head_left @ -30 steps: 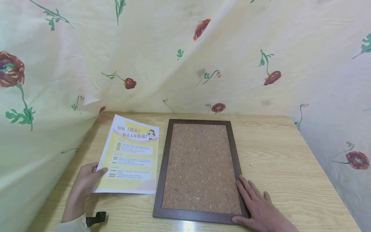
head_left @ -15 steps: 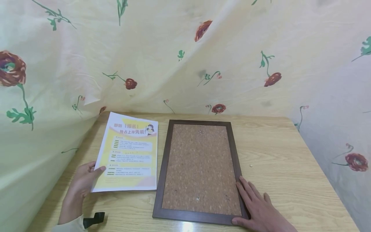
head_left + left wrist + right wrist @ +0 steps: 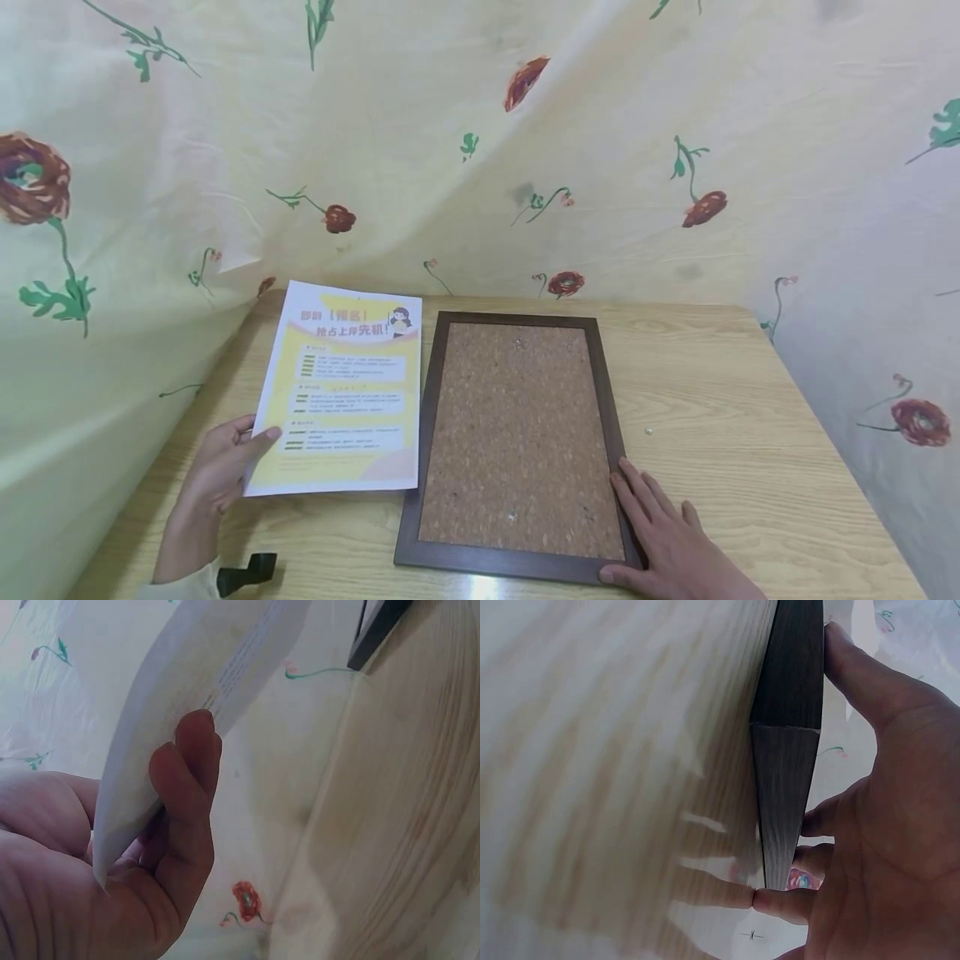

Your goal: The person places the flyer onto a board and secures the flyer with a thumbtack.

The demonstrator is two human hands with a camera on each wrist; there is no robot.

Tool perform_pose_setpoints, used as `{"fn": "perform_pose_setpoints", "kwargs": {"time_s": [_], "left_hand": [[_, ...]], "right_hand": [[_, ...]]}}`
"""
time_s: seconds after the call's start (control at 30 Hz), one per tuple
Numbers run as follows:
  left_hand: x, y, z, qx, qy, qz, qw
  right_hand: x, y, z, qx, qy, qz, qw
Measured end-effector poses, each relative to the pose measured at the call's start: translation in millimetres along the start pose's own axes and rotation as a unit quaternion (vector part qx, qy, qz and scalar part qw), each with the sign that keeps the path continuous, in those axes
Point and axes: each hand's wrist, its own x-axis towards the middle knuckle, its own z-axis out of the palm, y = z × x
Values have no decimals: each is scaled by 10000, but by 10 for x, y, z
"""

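Observation:
A yellow and white printed flyer (image 3: 345,392) is raised off the table at the left, its right edge overlapping the frame of the cork board in the head view. My left hand (image 3: 221,462) pinches its lower left edge, thumb in front and fingers behind; the left wrist view shows curled fingertips (image 3: 187,761) against the paper. The dark-framed cork board (image 3: 525,442) lies flat on the table. Over its lower right corner rests my right hand (image 3: 663,529), fingers spread along the side and thumb on the bottom rail. The right wrist view shows the frame's corner (image 3: 786,727) beside the palm.
Wood-grain table (image 3: 720,433) lies under everything. A tiny pale bead-like thing (image 3: 649,431) sits right of the board. A black piece (image 3: 247,573) sticks out from the left sleeve. Floral cloth (image 3: 420,150) hangs behind and along both sides.
The left hand has lifted the flyer slightly, first shifting it a little left, then right toward the board. The cork board and right hand have stayed in place.

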Motion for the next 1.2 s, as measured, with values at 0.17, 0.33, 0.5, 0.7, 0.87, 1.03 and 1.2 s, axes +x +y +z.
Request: {"fn": "perform_pose_setpoints", "kwargs": {"time_s": [0.17, 0.33, 0.5, 0.7, 0.87, 1.03, 1.2], "left_hand": [[-14, 43, 61, -74, 38, 36, 10000], [-16, 71, 142, -239, 16, -49, 9997], [-16, 80, 231, -378, -66, -80, 9992], [-12, 90, 335, -371, 2, -135, 9992], [-23, 104, 408, -325, 60, -139, 9994], [-46, 112, 480, -386, -96, -67, 9992], [-53, 113, 546, -438, -295, 57, 9986]], "right_hand": [[-1, 2, 8, -18, 38, -14, 10000], [-2, 4, 13, -32, 46, -5, 10000], [2, 2, 10, -39, 17, -1, 10000], [20, -4, -10, -27, -180, 94, 9998], [23, -6, -20, -3, -229, 103, 9997], [19, -4, -19, 21, -224, 83, 9997], [20, -3, -15, 28, -246, 103, 9996]]}}
